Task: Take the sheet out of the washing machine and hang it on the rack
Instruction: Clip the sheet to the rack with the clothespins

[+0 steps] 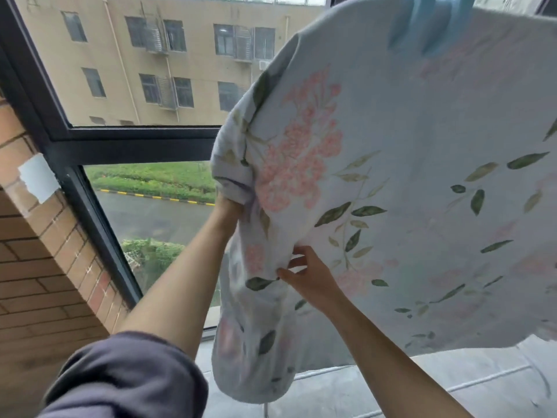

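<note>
Head cam, closest first: dark sleeve on the left arm, bottom left. Right grip pinches a fold of the flowery sheet between thumb and fingers, low on its left edge. Left grip is higher up, fingers buried in bunched cloth, so can't tell how closed it is. Sheet hangs spread out, big blue clip on its top edge. Window and a beige building behind.

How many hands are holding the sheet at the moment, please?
2. The left hand holds the bunched edge of the sheet, its fingers hidden in the cloth; the right hand pinches a fold just below it.
</note>
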Motion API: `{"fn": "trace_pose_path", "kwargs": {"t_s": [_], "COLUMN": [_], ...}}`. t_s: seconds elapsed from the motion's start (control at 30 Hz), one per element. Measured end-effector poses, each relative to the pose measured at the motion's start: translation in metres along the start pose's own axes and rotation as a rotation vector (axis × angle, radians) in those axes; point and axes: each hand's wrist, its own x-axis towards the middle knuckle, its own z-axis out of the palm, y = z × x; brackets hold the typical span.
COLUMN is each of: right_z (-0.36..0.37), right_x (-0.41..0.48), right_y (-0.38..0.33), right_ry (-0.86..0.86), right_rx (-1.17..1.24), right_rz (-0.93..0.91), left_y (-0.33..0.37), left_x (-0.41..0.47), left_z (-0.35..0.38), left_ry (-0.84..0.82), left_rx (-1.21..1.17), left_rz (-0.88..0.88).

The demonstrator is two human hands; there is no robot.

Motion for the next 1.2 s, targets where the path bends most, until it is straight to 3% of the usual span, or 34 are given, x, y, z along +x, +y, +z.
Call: {"fn": "trace_pose_path", "kwargs": {"t_s": [0.1, 0.17, 0.4, 0.53, 0.63, 0.93, 1.13, 1.2], "right_z": [0.000, -0.004, -0.006, -0.006, -0.006, -0.007, -0.015, -0.025], "right_x": [-0.001, -0.001, -0.006, -0.007, -0.009, -0.012, -0.018, -0.023], "right_y": [0.002, 0.003, 0.003, 0.004, 0.003, 0.006, 0.012, 0.014], "right_ry": [0.034, 0.046, 0.040, 0.042, 0.050, 0.094, 0.015, 0.002], "right_rx": [0.025, 0.014, -0.004, 0.003, 0.013, 0.069, 0.046, 0.014], "right_rz": [-0.015, -0.031, -0.033, -0.015, -0.010, 0.014, -0.003, 0.016], "left_y": [-0.031, -0.045, -0.061, -0.068, -0.072, -0.076, -0.076, -0.080], "left_x": [-0.029, -0.038, -0.033, -0.039, -0.038, -0.035, -0.043, -0.048], "left_z": [0.006, 0.006, -0.003, -0.013, -0.011, -0.002, 0.010, 0.011], "left_ry": [-0.203, -0.269, -0.324, -0.518, -0.575, -0.498, -0.210, -0.105], "left_rx": [0.324, 0.317, 0.126, -0.003, -0.003, -0.016, 0.059, 0.074], "left_rz": [-0.393, -0.493, -0.247, -0.286, -0.260, -0.173, -0.124, -0.002]}}
